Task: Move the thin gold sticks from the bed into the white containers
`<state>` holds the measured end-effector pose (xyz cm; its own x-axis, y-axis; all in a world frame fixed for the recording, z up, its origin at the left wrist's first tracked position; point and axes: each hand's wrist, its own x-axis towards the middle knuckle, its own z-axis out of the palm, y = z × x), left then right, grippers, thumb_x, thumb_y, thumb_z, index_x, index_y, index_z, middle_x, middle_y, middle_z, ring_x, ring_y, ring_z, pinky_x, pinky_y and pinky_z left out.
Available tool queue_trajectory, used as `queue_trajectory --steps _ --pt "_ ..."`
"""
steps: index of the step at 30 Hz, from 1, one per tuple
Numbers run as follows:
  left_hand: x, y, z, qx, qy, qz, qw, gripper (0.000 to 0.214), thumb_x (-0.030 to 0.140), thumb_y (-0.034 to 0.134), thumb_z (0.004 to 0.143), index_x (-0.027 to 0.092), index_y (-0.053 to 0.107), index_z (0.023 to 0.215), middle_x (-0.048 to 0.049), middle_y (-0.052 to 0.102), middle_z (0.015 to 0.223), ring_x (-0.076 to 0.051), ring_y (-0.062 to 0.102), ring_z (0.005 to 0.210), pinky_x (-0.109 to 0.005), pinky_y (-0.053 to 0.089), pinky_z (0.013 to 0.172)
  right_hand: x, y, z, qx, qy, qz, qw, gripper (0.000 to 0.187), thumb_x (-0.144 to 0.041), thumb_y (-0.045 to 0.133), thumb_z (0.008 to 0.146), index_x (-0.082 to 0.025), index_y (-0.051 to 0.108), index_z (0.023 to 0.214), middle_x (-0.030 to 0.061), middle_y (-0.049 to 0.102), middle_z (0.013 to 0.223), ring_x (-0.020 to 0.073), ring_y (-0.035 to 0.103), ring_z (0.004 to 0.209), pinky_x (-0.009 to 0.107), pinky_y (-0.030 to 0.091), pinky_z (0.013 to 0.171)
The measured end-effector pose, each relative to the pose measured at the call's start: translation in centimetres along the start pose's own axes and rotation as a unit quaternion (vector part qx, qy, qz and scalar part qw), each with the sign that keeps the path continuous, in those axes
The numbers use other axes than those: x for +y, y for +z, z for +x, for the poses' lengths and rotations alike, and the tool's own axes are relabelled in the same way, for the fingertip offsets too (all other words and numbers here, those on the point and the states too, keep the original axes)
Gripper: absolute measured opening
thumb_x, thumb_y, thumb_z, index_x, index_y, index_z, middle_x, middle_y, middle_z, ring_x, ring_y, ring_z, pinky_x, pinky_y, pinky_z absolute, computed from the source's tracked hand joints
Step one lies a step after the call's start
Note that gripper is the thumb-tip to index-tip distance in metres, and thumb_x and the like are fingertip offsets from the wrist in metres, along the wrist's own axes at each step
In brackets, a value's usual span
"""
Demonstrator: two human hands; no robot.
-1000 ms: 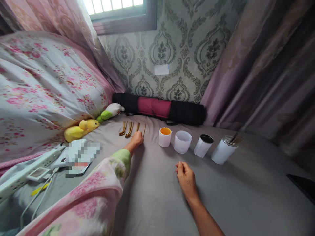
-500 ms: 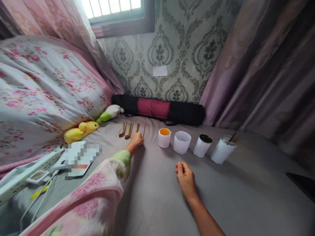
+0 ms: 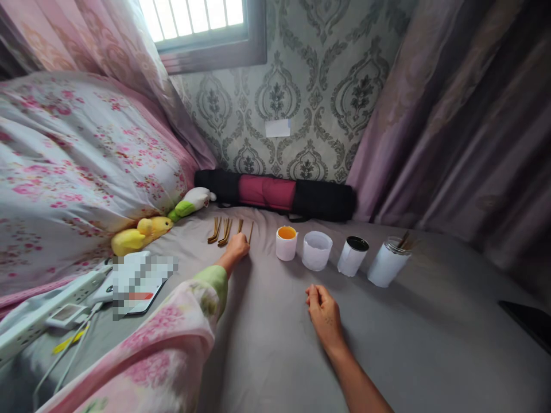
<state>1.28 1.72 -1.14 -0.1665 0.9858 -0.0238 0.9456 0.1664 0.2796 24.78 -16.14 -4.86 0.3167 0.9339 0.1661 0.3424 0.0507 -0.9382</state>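
Note:
My left hand (image 3: 236, 248) reaches far forward on the grey sheet, fingers curled at the near ends of several thin golden sticks (image 3: 225, 229) that lie side by side. Whether it grips one is hidden. My right hand (image 3: 323, 312) rests on the sheet nearer to me, fingers curled in, nothing seen in it. Beyond it stand a white cup with orange inside (image 3: 286, 242), a translucent white cup (image 3: 317, 250), a white cup with a black inside (image 3: 352, 255) and a tilted white jar (image 3: 386, 263) with sticks in it.
A black and red roll bag (image 3: 275, 194) lies along the patterned wall. Yellow and green plush toys (image 3: 140, 232) sit by a floral duvet (image 3: 77, 166) at the left. A power strip (image 3: 47, 304) and cables lie at the near left. Curtains hang at the right.
Both hands stay where they were. The view has tilted up a little, so everything sits slightly lower and to the left in the picture.

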Motion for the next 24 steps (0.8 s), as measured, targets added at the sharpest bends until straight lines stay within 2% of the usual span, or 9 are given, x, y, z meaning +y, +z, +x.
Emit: queue_trajectory --steps 16,24 --pt "0.2 -1.0 -0.3 0.004 -0.007 -0.031 0.999 0.022 0.018 0.052 0.063 0.016 0.064 0.082 -0.0130 0.063 0.091 -0.021 0.058 0.085 -0.025 0.042 0.069 0.5 0.0 0.1 -0.014 -0.008 -0.001 1.000 0.038 -0.048 0.035 0.078 -0.016 0.055 0.072 0.0025 0.055 0.057 0.0111 0.048 0.047 0.020 0.033 0.042" --pt "0.3 -1.2 0.5 -0.002 -0.020 -0.069 0.997 0.016 0.017 0.056 0.065 0.015 0.064 0.078 -0.0114 0.064 0.085 -0.021 0.058 0.085 -0.024 0.041 0.067 0.4 -0.1 0.1 -0.005 -0.006 -0.011 1.000 0.039 -0.049 0.035 0.077 -0.017 0.056 0.072 0.0028 0.057 0.057 0.0119 0.050 0.048 0.020 0.034 0.044"
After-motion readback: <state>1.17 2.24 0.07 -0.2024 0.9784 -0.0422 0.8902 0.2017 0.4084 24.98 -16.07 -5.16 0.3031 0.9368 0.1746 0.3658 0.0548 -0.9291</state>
